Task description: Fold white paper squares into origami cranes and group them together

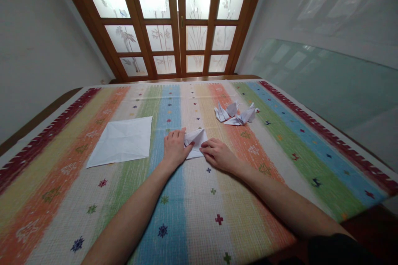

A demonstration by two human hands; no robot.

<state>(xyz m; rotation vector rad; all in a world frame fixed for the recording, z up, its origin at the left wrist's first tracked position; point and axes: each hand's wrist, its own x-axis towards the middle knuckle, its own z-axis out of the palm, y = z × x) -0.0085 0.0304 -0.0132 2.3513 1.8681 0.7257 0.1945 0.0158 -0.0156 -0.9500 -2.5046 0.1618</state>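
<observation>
A small piece of folded white paper (195,143) lies on the striped tablecloth in front of me, with a raised flap standing up from it. My left hand (175,148) rests at its left side, the thumb pressing on the paper and the fingers along the edge. At the right edge, my right hand (218,154) has its fingers drawn together on the paper. The fingertips partly hide both edges.
White folded paper cranes (239,114) sit together beyond my right hand. A creased sheet of white paper (122,143) lies flat to the left. The striped tablecloth (130,198) covers the table, with paned wooden doors (178,45) behind it.
</observation>
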